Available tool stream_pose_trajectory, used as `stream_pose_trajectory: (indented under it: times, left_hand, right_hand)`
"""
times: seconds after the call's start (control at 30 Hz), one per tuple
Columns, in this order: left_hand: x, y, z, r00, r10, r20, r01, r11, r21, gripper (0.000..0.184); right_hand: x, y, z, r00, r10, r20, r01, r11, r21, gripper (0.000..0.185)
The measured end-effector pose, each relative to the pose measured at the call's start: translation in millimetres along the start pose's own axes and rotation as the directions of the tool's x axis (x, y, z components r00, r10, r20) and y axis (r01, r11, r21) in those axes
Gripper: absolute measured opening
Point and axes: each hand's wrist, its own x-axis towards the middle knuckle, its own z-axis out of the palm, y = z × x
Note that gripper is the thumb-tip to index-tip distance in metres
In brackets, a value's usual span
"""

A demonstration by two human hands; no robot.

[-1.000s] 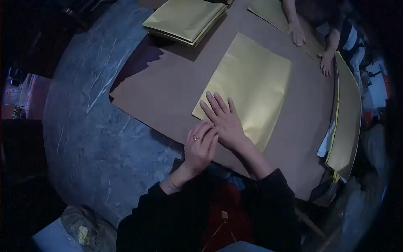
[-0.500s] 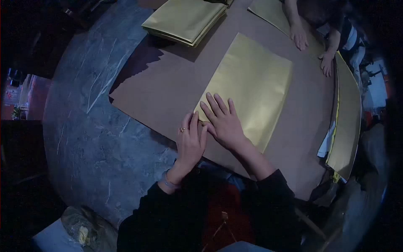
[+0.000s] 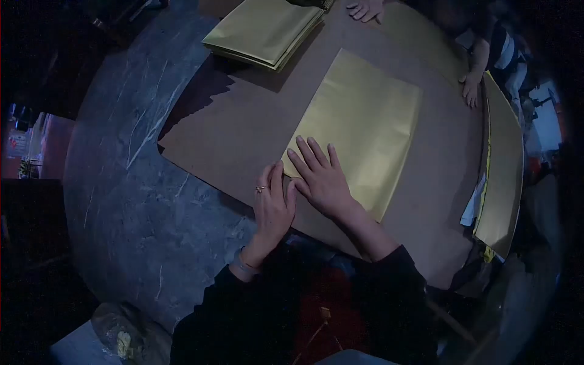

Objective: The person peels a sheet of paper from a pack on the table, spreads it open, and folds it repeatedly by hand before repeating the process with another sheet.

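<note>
A gold paper sheet (image 3: 371,103) lies slanted on a brown board in front of me. My right hand (image 3: 325,185) rests flat on its near left part, fingers spread. Close beside it, my left hand (image 3: 274,204), with a ring on one finger, has its fingers extended and the fingertips at the sheet's near left corner. Its thumb points toward my right thumb. Whether the left fingertips pinch the paper edge is hard to make out.
A stack of folded gold paper (image 3: 267,30) sits at the far left of the brown board (image 3: 222,137). Across from me, another person's hands (image 3: 470,90) rest on a further gold sheet (image 3: 420,36). More gold sheets (image 3: 504,176) stand along the right edge. A grey marbled tabletop (image 3: 140,201) extends left.
One of the other person's hands has swept left along the far gold sheet. My hands and the sheet under them stay nearly in place; the view shifts slightly.
</note>
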Motion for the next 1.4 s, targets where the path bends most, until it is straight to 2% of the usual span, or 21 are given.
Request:
stream_pose_trajectory:
  times: [0.17, 0.23, 0.27, 0.53, 0.77, 0.83, 0.93, 0.97, 1.0, 1.03, 1.1, 1.17, 1.2, 1.3, 1.4]
  left_hand:
    - [4.4, -0.2, -1.5, 0.999, 0.052, 0.008, -0.052, 0.999, 0.003, 0.035]
    - [3.4, 0.1, -3.1, 0.991, 0.041, 0.125, -0.056, 0.991, 0.121, 0.032]
    - [4.5, -6.2, 2.4, 0.989, 0.138, 0.044, -0.142, 0.983, 0.114, 0.031]
    - [3.4, -4.8, 1.4, 0.982, 0.183, 0.057, -0.19, 0.966, 0.176, 0.031]
    - [4.4, -6.1, -0.7, 0.979, 0.181, 0.09, -0.193, 0.969, 0.153, 0.029]
    - [6.3, -6.6, -0.2, 0.973, 0.216, 0.076, -0.226, 0.959, 0.173, 0.028]
    - [7.1, -4.2, -0.7, 0.978, 0.192, 0.081, -0.204, 0.961, 0.186, 0.027]
    - [9.1, -3.0, -2.6, 0.976, 0.201, 0.088, -0.213, 0.964, 0.161, 0.026]
    - [8.6, -3.2, -1.3, 0.974, 0.218, 0.062, -0.226, 0.958, 0.175, 0.026]
    - [7.8, -3.6, -0.2, 0.972, 0.234, 0.038, -0.237, 0.953, 0.189, 0.025]
    - [8.7, -2.6, -2.6, 0.972, 0.227, 0.058, -0.234, 0.955, 0.185, 0.026]
    - [8.2, 1.0, -4.0, 0.979, 0.19, 0.079, -0.202, 0.961, 0.186, 0.026]
    - [7.2, -2.5, -1.5, 0.974, 0.221, 0.05, -0.227, 0.959, 0.172, 0.026]
    - [7.8, -4.0, -0.2, 0.972, 0.231, 0.04, -0.235, 0.956, 0.174, 0.026]
    - [7.0, -4.9, 0.2, 0.971, 0.237, 0.041, -0.24, 0.952, 0.189, 0.026]
  right_hand:
    - [0.0, 0.5, 0.9, 1.0, -0.004, -0.016, 0.004, 1.0, 0.005, 0.054]
    - [0.2, 0.2, 1.2, 1.0, 0.001, -0.014, -0.001, 1.0, 0.006, 0.054]
    - [0.2, 0.1, -0.2, 1.0, 0.003, -0.007, -0.003, 1.0, 0.014, 0.054]
    - [-1.0, 0.9, 0.6, 0.999, 0.004, -0.038, -0.002, 0.999, 0.037, 0.052]
    - [-2.4, 2.6, -1.0, 0.999, -0.012, -0.046, 0.015, 0.999, 0.05, 0.052]
    - [-2.6, 5.4, -9.0, 1.0, -0.008, 0.02, 0.006, 0.993, 0.116, 0.052]
    - [-6.8, 19.4, -29.3, 0.991, 0.128, -0.042, -0.119, 0.979, 0.164, 0.049]
    - [-11.4, 25.7, -41.2, 0.981, 0.175, -0.079, -0.167, 0.981, 0.102, 0.05]
    - [-12.5, 35.6, -55.8, 0.959, 0.28, -0.049, -0.267, 0.945, 0.189, 0.049]
    - [-18.1, 50.8, -55.6, 0.919, 0.348, -0.184, -0.318, 0.932, 0.174, 0.047]
    - [-30.3, 82.6, -60.5, 0.843, 0.466, -0.268, -0.425, 0.883, 0.201, 0.046]
    - [-42.0, 117.8, -54.9, 0.753, 0.58, -0.311, -0.511, 0.813, 0.279, 0.046]
    - [-46.9, 131.2, -52.6, 0.724, 0.632, -0.277, -0.569, 0.774, 0.277, 0.048]
    - [-56.8, 157.7, -42.4, 0.713, 0.661, -0.235, -0.586, 0.745, 0.318, 0.049]
    - [-59.4, 168.6, -34.1, 0.73, 0.648, -0.216, -0.597, 0.759, 0.259, 0.049]
